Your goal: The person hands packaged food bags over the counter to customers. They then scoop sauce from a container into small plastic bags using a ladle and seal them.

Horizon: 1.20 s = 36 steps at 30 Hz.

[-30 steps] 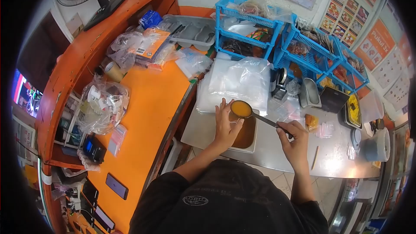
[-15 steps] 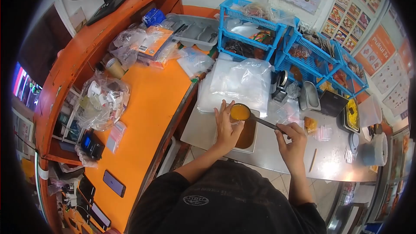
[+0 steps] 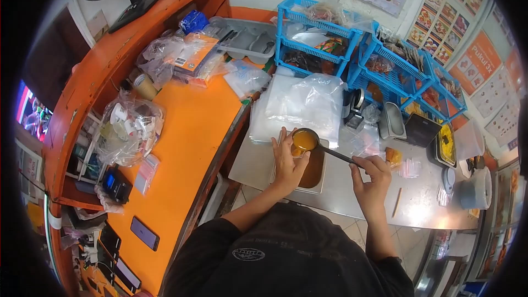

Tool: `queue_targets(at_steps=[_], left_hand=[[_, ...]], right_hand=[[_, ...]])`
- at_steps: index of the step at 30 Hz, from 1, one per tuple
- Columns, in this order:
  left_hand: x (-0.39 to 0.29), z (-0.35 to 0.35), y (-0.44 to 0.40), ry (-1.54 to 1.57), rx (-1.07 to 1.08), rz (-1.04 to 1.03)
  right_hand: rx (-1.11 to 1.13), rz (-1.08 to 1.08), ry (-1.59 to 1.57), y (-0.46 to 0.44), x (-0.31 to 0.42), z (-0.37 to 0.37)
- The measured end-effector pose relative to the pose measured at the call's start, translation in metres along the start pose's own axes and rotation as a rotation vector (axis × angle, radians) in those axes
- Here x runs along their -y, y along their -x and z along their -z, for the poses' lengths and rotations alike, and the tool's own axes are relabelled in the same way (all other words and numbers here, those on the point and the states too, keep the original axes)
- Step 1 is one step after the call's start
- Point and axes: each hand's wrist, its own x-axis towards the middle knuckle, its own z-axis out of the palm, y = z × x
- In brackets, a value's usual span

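Observation:
My right hand (image 3: 371,179) grips the dark handle of a ladle (image 3: 336,154), its round bowl partly filled with orange-brown sauce (image 3: 303,140). At the left of that bowl, my left hand (image 3: 287,165) is closed, thumb and fingers curled around something small and see-through under the ladle's lip; what it is I cannot make out. Below both hands stands a rectangular metal container (image 3: 313,190) with brown sauce inside, partly hidden by my left hand. A stack of clear plastic bags (image 3: 300,104) lies just beyond the ladle.
Blue tiered baskets (image 3: 316,49) with packets stand at the back. On the metal table (image 3: 423,198) are a stick (image 3: 397,202), a metal tin (image 3: 392,121) and a tray of yellow food (image 3: 447,146). The orange counter (image 3: 192,126) at left holds a phone (image 3: 145,233).
The ladle's bowl has tipped toward my left hand, and the sauce level in it looks lower. Both hands stay in nearly the same place.

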Motion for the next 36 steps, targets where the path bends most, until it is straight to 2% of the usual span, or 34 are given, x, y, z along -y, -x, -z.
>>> queue_targets(at_steps=[8, 13, 19, 22, 28, 30, 31, 33, 34, 36], left_hand=[[0.007, -0.004, 0.002, 0.013, 0.003, -0.008], [0.007, -0.003, 0.004, 0.044, 0.024, 0.059], [0.009, -0.001, 0.002, 0.016, 0.049, 0.008], [0.010, 0.000, 0.003, 0.031, 0.042, 0.015], [-0.003, 0.003, 0.002, 0.087, -0.002, 0.086], [0.000, 0.004, 0.001, 0.097, -0.001, 0.065], [0.002, 0.005, 0.001, 0.107, -0.003, 0.044], [0.012, 0.007, 0.004, 0.180, 0.002, 0.058], [0.015, 0.009, 0.004, 0.255, 0.007, 0.073], [0.015, 0.014, 0.006, 0.309, -0.011, 0.085]], right_hand=[[-0.116, 0.098, 0.054, -0.001, 0.004, -0.001], [-0.179, 0.140, 0.047, 0.002, 0.001, -0.004], [-0.218, 0.208, 0.057, 0.007, -0.006, -0.012], [-0.132, 0.168, 0.056, 0.010, -0.009, -0.017], [-0.012, -0.042, -0.030, 0.018, -0.010, -0.024], [0.057, -0.184, -0.160, 0.020, -0.010, -0.025], [0.056, -0.185, -0.162, 0.020, -0.010, -0.026], [0.033, -0.355, -0.307, 0.020, -0.014, -0.027], [0.030, -0.355, -0.309, 0.022, -0.020, -0.028], [0.154, -0.297, -0.090, 0.029, -0.035, -0.034]])
